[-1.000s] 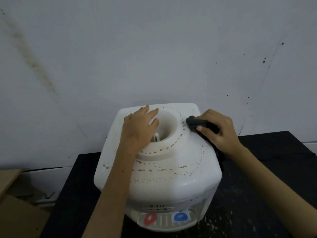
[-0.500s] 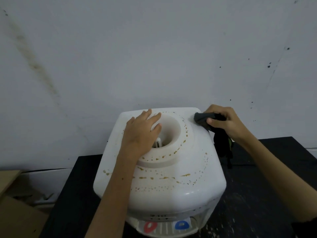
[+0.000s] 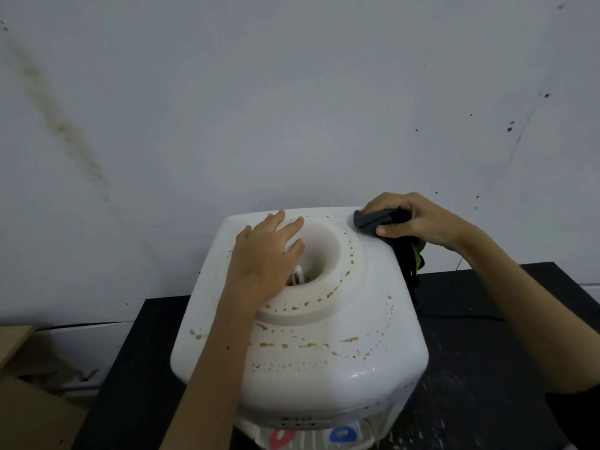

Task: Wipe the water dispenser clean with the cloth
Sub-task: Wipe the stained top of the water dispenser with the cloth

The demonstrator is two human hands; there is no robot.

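1. the water dispenser (image 3: 324,345), white and seen from above, stands on a black table (image 3: 480,368) against a pale wall (image 3: 292,92).
2. the left hand (image 3: 266,258) lies flat on the dispenser's top, left of its round bottle well (image 3: 321,254), fingers spread apart and reaching over the well's raised rim; it grips nothing.
3. the right hand (image 3: 418,222) is at the dispenser's rear right corner, fingers and thumb clamped on the cloth (image 3: 373,219).
4. the cloth is dark grey and bunched; its leading fold presses on the dispenser's top at that corner, and its loose end hangs down the dispenser's right side toward the table.
5. brown stains (image 3: 308,345) dot the dispenser's top in arcs around the well and in a band across the front.
6. at the dispenser's lower front edge a red tap lever (image 3: 281,438) sits left of a blue tap lever (image 3: 342,434).
7. brown cardboard (image 3: 29,414) lies left of the dispenser, below the table's level.
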